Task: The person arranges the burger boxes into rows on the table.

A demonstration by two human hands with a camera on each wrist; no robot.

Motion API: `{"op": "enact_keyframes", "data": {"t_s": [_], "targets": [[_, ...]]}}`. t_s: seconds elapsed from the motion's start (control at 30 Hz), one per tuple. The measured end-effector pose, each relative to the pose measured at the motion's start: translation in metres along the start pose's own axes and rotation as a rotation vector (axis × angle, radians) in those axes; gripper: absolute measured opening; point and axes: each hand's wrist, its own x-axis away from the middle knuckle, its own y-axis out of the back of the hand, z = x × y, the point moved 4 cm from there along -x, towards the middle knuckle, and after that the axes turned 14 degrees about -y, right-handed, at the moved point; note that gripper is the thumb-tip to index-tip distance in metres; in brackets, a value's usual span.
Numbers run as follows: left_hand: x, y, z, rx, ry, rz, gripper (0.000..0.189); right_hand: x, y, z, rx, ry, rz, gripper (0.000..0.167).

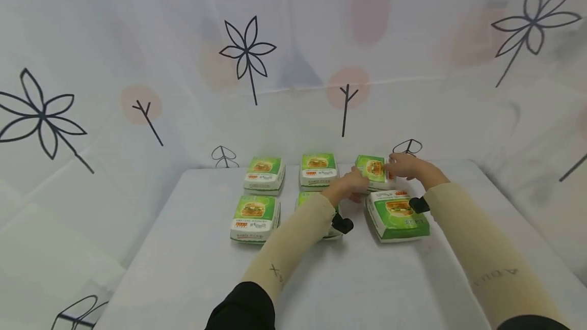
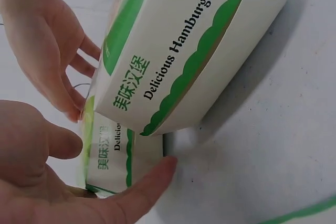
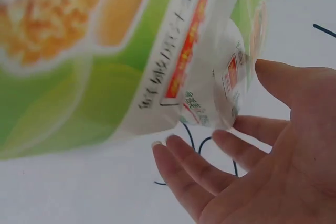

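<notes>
A green-and-white hamburger box [image 1: 373,171], slightly turned, stands at the back right of the table between both hands. At its left side is my left hand [image 1: 350,185]; the left wrist view shows thumb and index finger spread around the near end of that box [image 2: 107,153]. From the right, my right hand [image 1: 410,166] touches the box; in the right wrist view, its thumb and fairly straight fingertips meet the box's corner [image 3: 231,93]. Just in front sits another hamburger box [image 1: 398,215], at an angle, looming large in both wrist views.
More matching boxes sit to the left: a back left box [image 1: 263,174], a back middle box [image 1: 318,169] and a front left box [image 1: 254,218]. My left forearm partly covers the front middle box [image 1: 304,197]. Behind the white table [image 1: 183,269] hangs a patterned cloth [image 1: 293,116].
</notes>
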Motion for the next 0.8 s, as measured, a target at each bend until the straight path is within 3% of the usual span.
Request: {"op": "enact_keyframes", "data": {"t_s": [0.2, 0.43, 0.53, 0.73, 0.8], "targets": [[-0.01, 0.0, 0.006, -0.07, -0.009, -0.05, 0.071, 0.0, -0.006, 0.0, 0.011, -0.003, -0.025, 0.055], [-0.006, 0.0, 0.001, -0.032, -0.003, -0.024, 0.067, 0.003, 0.001, 0.0, -0.014, -0.038, -0.026, 0.073], [-0.003, -0.004, -0.004, -0.034, -0.01, -0.014, 0.065, 0.003, 0.002, -0.003, -0.014, -0.041, -0.013, 0.07], [-0.002, -0.007, -0.007, -0.245, -0.013, -0.058, 0.062, 0.003, -0.004, -0.005, 0.01, -0.032, -0.02, 0.06], [-0.004, -0.005, -0.006, -0.257, -0.005, -0.086, 0.062, 0.005, -0.005, -0.004, 0.008, -0.04, -0.03, 0.061]]}}
